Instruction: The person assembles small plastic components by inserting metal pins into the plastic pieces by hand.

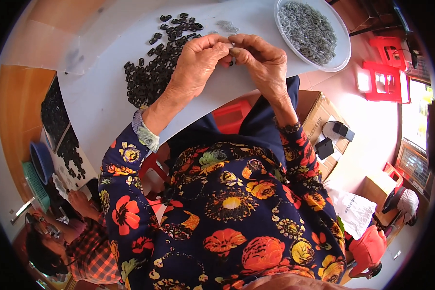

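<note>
Over the table's near edge, my left hand and my right hand meet, thumbs and fingertips pinched together. Between the fingertips is something small, mostly covered by the fingers; a dark bit shows below them, but its kind cannot be made out. Left of my hands spreads a heap of small black plastic pieces with holes in them. Just beyond my fingers lies a little pile of thin silvery pieces. A translucent round tub at the far right holds a mass of similar silvery pieces.
The white table has a translucent plastic sheet at its left. A cardboard box stands right of my legs, near red stools. A co-worker in checks sits at left by more black pieces; another person is at lower right.
</note>
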`<state>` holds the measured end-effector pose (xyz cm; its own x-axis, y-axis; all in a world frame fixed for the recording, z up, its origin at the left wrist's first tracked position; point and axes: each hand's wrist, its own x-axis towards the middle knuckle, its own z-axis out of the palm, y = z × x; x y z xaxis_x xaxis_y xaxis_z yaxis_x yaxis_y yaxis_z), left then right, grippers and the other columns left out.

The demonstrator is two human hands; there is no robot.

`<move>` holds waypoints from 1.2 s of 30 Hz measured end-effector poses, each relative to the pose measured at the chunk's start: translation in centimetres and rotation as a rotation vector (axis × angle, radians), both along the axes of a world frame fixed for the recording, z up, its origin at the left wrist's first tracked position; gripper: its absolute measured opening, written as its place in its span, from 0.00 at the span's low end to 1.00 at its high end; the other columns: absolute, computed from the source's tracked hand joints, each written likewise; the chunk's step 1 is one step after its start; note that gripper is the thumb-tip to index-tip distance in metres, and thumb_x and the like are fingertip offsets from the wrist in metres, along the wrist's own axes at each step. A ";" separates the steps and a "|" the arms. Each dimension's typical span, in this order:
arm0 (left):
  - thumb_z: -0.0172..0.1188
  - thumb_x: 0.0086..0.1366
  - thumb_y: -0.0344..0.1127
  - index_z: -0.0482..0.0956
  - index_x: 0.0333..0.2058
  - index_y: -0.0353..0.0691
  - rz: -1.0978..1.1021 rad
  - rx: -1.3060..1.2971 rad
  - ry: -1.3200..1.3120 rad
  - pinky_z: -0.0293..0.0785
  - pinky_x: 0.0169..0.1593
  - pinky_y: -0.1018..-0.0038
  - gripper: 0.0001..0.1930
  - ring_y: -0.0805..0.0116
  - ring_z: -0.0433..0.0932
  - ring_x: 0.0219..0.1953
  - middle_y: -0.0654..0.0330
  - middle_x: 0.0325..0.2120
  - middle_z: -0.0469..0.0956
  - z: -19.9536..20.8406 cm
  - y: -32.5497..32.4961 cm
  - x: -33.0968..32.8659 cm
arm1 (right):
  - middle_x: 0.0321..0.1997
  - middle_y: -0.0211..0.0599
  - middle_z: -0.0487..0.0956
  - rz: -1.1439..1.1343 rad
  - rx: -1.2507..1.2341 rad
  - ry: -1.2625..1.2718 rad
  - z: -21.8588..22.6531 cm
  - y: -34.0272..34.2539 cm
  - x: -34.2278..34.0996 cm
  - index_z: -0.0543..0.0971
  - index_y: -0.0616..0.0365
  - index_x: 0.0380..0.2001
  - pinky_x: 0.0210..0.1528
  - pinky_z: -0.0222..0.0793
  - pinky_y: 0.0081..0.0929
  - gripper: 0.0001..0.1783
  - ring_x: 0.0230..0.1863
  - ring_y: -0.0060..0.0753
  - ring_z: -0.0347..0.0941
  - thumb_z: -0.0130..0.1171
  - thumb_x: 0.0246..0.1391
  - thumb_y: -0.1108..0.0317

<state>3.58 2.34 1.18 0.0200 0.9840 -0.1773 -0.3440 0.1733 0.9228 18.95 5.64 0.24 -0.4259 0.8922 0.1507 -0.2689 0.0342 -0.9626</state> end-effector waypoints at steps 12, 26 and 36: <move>0.50 0.64 0.29 0.77 0.35 0.28 -0.021 -0.054 -0.140 0.71 0.37 0.80 0.10 0.74 0.75 0.30 0.58 0.26 0.78 0.2 -1.8 0.0 | 0.30 0.34 0.78 -0.091 0.315 -0.169 -0.8 0.2 0.0 0.80 0.64 0.31 0.36 0.71 0.18 0.06 0.31 0.22 0.74 0.62 0.46 0.79; 0.51 0.65 0.33 0.76 0.35 0.35 0.079 0.264 0.546 0.71 0.34 0.81 0.08 0.79 0.73 0.26 0.62 0.23 0.78 2.9 -1.6 -3.7 | 0.29 0.36 0.79 -0.117 0.063 -0.031 -1.2 0.3 -0.2 0.75 0.67 0.29 0.32 0.69 0.16 0.03 0.26 0.17 0.71 0.57 0.53 0.77; 0.59 0.51 0.25 0.75 0.33 0.37 -0.151 0.651 1.326 0.64 0.51 0.68 0.09 0.58 0.67 0.40 0.60 0.28 0.71 1.8 -3.5 -4.9 | 0.30 0.34 0.79 -0.140 0.024 0.097 -1.4 0.4 -0.2 0.77 0.67 0.33 0.33 0.70 0.15 0.05 0.28 0.19 0.73 0.58 0.52 0.78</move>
<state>-1.35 -1.11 2.97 0.3065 0.8991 0.3125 0.7733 -0.4266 0.4691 18.75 6.08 -1.19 -0.2800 0.9375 0.2067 -0.3518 0.1001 -0.9307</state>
